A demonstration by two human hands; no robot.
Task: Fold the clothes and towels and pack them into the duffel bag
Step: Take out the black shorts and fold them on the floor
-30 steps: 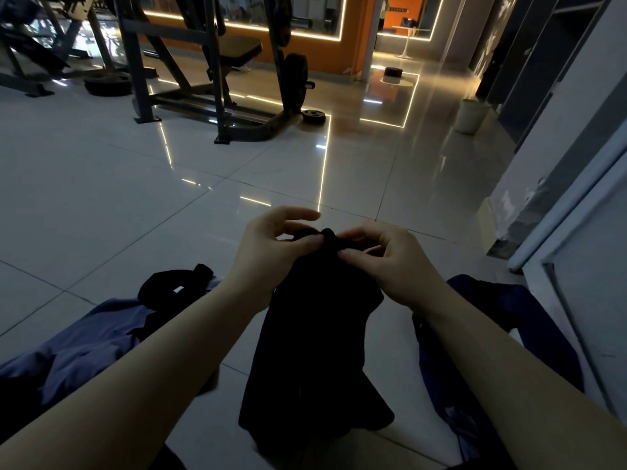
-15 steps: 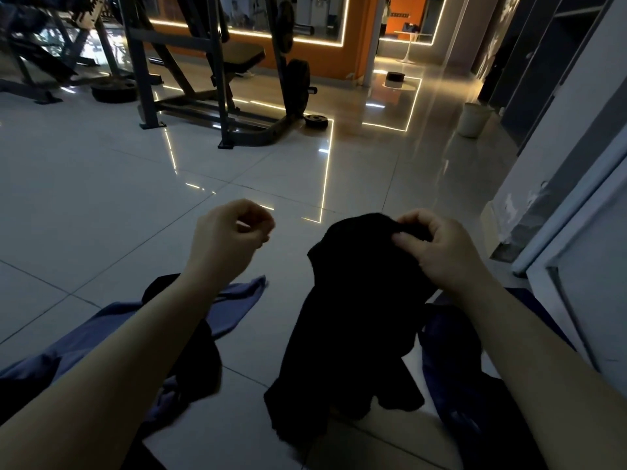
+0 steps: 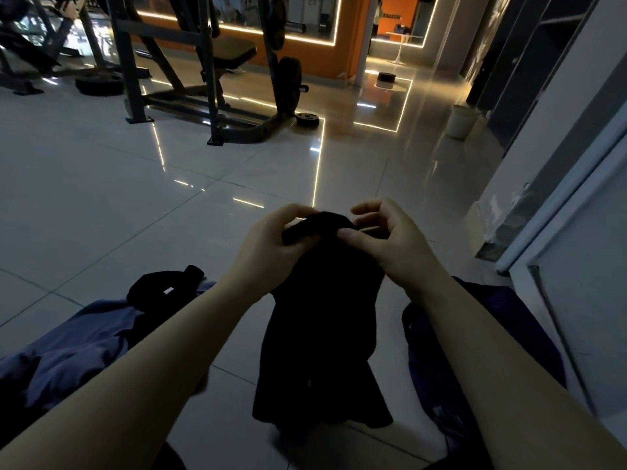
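Head view: black garment (image 3: 322,334) held up at centre, near, over tiled floor (image 3: 101,205), lower part hanging down. Left hand (image 3: 271,245) grips garment's top edge, fingers curled round bunched fabric. Right hand (image 3: 390,242) pinches same edge just beside, thumb on cloth, upper fingers loosely spread. Blue garment (image 3: 78,351) on floor near left, small black piece (image 3: 163,286) lying on it. Dark blue cloth (image 3: 492,334) near right, behind right forearm. Weight rack (image 3: 210,79) far left. Pale bucket (image 3: 463,121) far right.
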